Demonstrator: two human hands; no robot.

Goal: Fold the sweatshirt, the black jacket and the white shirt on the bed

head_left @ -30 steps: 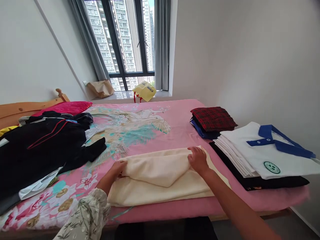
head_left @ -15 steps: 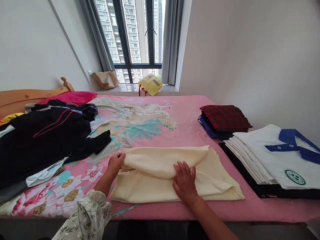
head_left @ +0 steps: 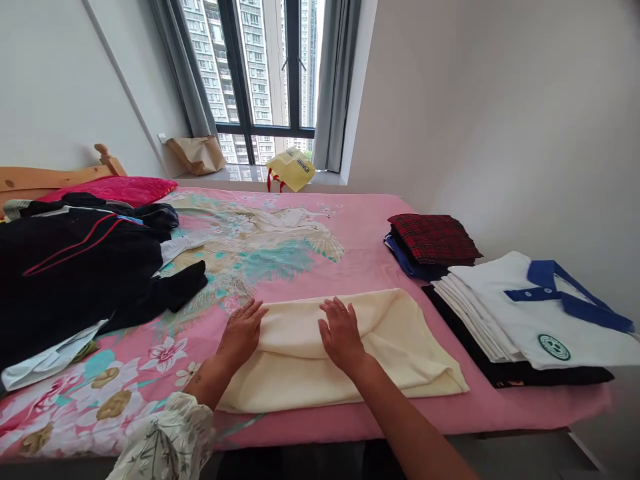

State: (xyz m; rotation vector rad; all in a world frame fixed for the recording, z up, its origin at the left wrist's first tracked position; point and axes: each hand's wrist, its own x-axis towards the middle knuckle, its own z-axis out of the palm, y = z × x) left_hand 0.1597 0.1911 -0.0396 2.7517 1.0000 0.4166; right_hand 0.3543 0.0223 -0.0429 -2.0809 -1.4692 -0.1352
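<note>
A cream cloth (head_left: 400,347) lies folded near the front edge of a bed with a pink flowered sheet (head_left: 310,253). My left hand (head_left: 243,332) rests flat on the cloth's left end, fingers stretched out. My right hand (head_left: 341,332) lies flat on the middle of the cloth, fingers spread. Neither hand grips anything. The cloth's right part is loosely folded over and wrinkled.
A heap of dark clothes (head_left: 75,273) covers the bed's left side. On the right are a folded red plaid and blue pile (head_left: 433,241) and a stack of white shirts with a blue collar (head_left: 530,310). A yellow bag (head_left: 291,168) and a brown paper bag (head_left: 197,153) sit on the windowsill.
My left hand has let go of the cloth's folded edge and now lies flat. My right hand slid left across the cloth from its right end to the middle.
</note>
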